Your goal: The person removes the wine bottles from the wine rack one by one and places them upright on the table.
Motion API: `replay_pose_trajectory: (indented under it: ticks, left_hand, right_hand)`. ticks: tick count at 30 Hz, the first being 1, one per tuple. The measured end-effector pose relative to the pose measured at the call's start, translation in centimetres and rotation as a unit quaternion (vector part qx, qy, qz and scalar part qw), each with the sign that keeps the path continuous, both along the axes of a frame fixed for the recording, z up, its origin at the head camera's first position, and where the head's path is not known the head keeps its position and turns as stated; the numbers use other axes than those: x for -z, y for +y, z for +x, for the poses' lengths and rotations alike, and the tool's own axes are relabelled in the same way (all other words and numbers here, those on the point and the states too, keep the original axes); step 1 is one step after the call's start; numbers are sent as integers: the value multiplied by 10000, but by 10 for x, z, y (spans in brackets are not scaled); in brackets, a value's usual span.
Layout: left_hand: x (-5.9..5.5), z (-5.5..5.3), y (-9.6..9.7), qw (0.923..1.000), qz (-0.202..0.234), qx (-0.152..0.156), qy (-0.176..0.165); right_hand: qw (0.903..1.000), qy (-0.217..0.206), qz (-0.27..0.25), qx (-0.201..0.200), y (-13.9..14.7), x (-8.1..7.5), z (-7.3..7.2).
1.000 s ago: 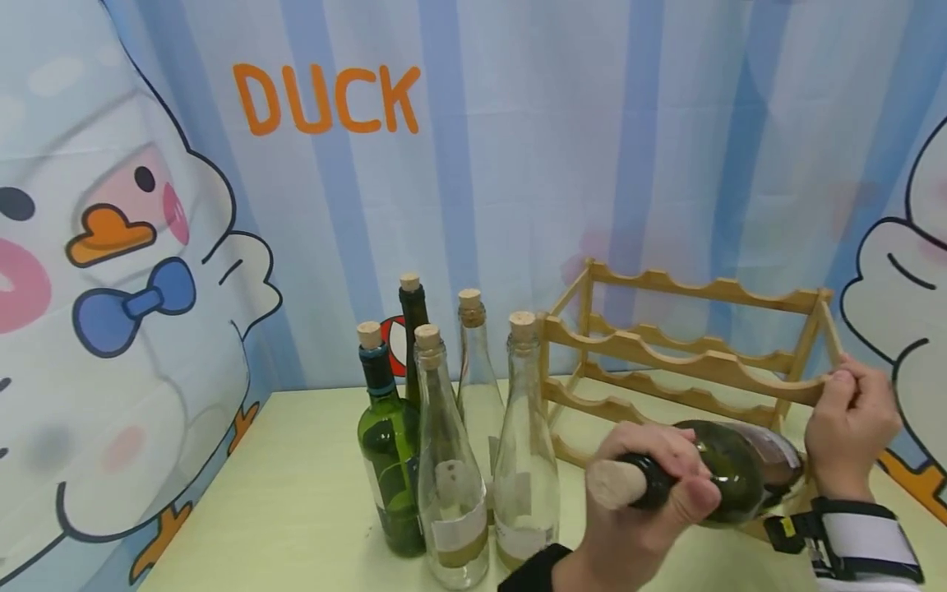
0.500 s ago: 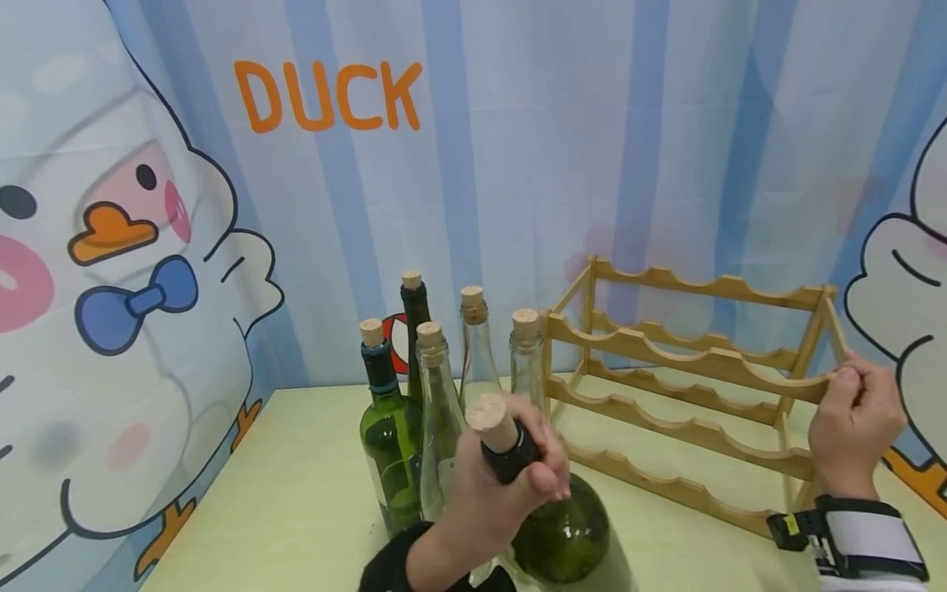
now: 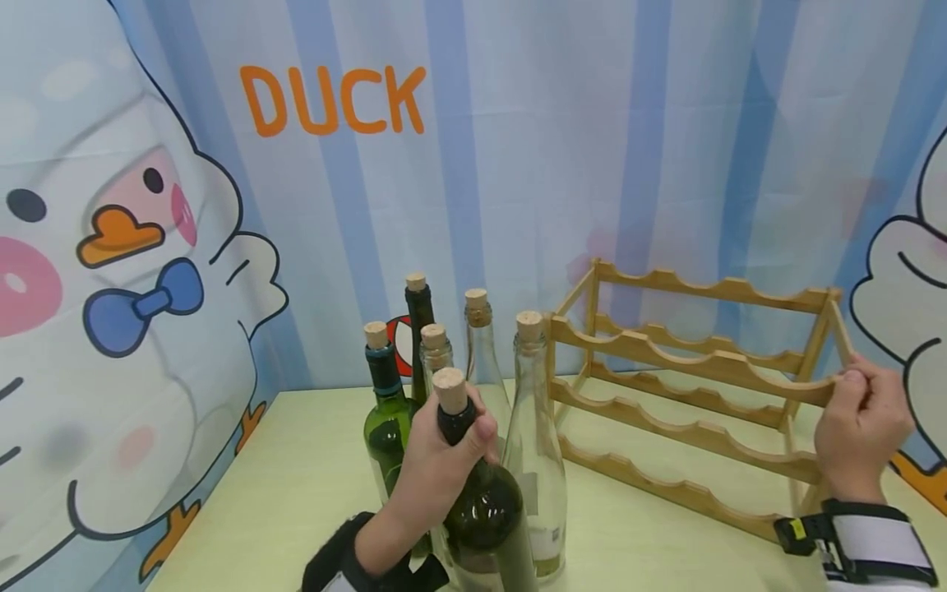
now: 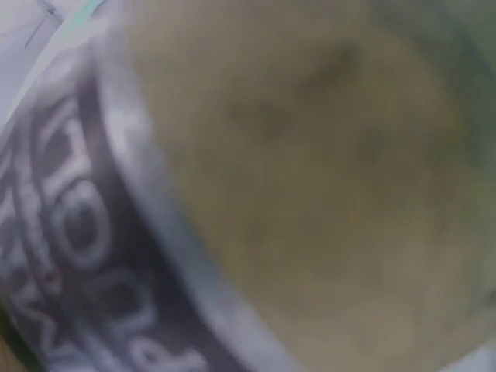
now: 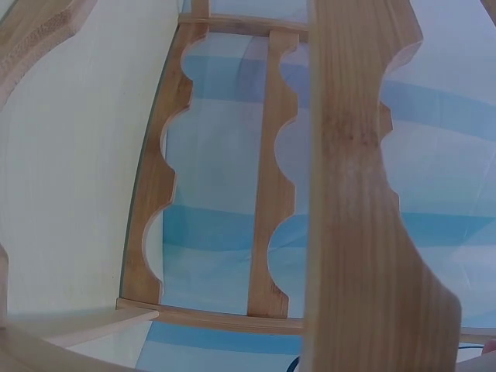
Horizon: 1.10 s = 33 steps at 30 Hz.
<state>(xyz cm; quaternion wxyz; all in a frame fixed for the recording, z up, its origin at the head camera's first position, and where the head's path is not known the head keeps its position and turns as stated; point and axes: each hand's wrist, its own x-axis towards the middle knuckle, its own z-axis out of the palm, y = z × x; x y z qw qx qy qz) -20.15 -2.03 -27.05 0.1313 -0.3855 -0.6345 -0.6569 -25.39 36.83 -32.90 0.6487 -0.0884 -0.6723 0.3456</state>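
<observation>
In the head view my left hand [image 3: 436,469] grips a dark green wine bottle [image 3: 484,514] by its neck, just below the cork. The bottle stands nearly upright among the others, its base cut off by the frame. Close up in the left wrist view, blurred bottle glass [image 4: 325,194] and a dark label with white lettering [image 4: 116,232] fill most of the picture. My right hand [image 3: 861,432] holds the front right upper corner of a wooden wine rack [image 3: 728,370]. The rack's scalloped rails show in the right wrist view, but that hand is almost wholly outside it.
Around the held bottle stand a green bottle [image 3: 388,427], a dark bottle [image 3: 419,312], and clear corked bottles [image 3: 533,444], one largely hidden behind my left hand. All are on a pale yellow table [image 3: 244,493]. A printed duck curtain [image 3: 518,164] hangs behind.
My left hand has carried the wine bottle leftward from in front of the rack to the group of bottles, turning it from tilted to nearly upright. My right hand stays on the rack.
</observation>
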Motion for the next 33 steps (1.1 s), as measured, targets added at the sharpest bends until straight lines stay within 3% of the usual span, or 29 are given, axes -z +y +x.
replay_pose_trajectory:
  ticks: [4,12,20,26,33]
  left_hand:
    - [5,-4,4,9997,-54,-134,-178]
    - [14,-6,14,9978,-231,-46,-624]
    - [11,-1,17,9898,-640,-277,-1241]
    - [11,0,18,9917,-521,-83,-1173]
    - [12,-1,16,9925,-612,-79,-1057]
  right_hand:
    - [10000,0,-24,35,1,0,0]
    - [10000,-56,-10,79,0,0,0]
    - [10000,-62,-9,53,1,0,2]
    - [9999,-137,27,41,0,0,2]
    - [9999,-113,26,40,-1,2,1]
